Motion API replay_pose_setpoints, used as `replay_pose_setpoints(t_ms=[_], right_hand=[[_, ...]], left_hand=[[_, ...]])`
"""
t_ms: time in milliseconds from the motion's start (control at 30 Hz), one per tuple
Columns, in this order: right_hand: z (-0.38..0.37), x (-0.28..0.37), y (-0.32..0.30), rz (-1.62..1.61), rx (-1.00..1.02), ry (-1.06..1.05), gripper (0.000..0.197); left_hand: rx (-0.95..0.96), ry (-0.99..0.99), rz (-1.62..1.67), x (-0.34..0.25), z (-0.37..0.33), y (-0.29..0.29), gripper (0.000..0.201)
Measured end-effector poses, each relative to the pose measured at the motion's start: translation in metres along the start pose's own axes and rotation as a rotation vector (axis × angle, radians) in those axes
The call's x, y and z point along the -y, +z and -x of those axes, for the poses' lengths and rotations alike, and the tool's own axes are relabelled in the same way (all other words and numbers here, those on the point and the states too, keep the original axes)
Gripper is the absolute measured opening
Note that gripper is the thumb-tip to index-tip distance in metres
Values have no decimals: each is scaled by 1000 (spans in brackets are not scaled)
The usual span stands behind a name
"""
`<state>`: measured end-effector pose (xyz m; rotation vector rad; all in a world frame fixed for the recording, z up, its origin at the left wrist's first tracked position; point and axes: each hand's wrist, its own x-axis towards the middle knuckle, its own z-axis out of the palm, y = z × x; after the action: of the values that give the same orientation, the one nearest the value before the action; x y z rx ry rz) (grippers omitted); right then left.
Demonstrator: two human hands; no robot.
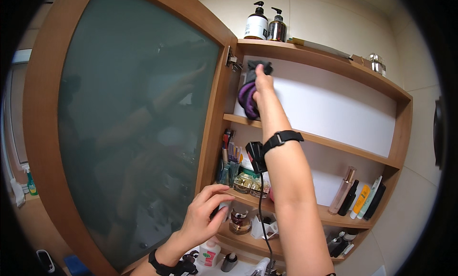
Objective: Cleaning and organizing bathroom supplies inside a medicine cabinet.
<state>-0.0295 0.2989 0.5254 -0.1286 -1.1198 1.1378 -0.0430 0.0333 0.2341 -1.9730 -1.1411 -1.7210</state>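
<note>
1. Our right hand point(262, 83) is raised into the upper compartment of the open wall cabinet, its fingers closed around a dark cloth-like bundle with a purple band point(248, 96).
2. We see that bundle near the compartment's left end, close to the hinge side, in front of the white back panel point(334, 97); whether it touches the shelf board point(329, 145) below, we cannot tell.
3. Our left hand point(206, 213) is lower down, near the left end of the shelves — fingers loosely curled and parted, thumb held away from them.
4. Just beyond it, we find glass jars point(244, 182) and, to their left, a cluster of slim brushes or sticks point(231, 153) standing upright.
5. Further right on that middle shelf, we see a tall pinkish bottle point(341, 192) and a yellow tube point(360, 199) among other slim containers.
6. To our left stands the cabinet door point(44, 109) — swung wide, wooden-framed, with a dark glass panel point(138, 109).
7. Above us, two pump bottles point(257, 25) stand on the cabinet's top.
</note>
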Motion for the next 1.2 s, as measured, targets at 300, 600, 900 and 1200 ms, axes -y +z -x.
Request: replay_pose_setpoints(t_ms=[300,600,900,1200], right_hand=[[22,-58,13,551,162,88,57],[9,-1,56,496,231,-221,73],[-103,-14,-30,187,-67,35,55],[7,120,-71,-199,-453,-204,53]], left_hand=[[-50,-66,-8,2,10,-18,24],[70,-69,-53,-3,38,-28,24],[102,-47,44,3,39,-10,25],[-86,-15,59,25,-10,16,23]])
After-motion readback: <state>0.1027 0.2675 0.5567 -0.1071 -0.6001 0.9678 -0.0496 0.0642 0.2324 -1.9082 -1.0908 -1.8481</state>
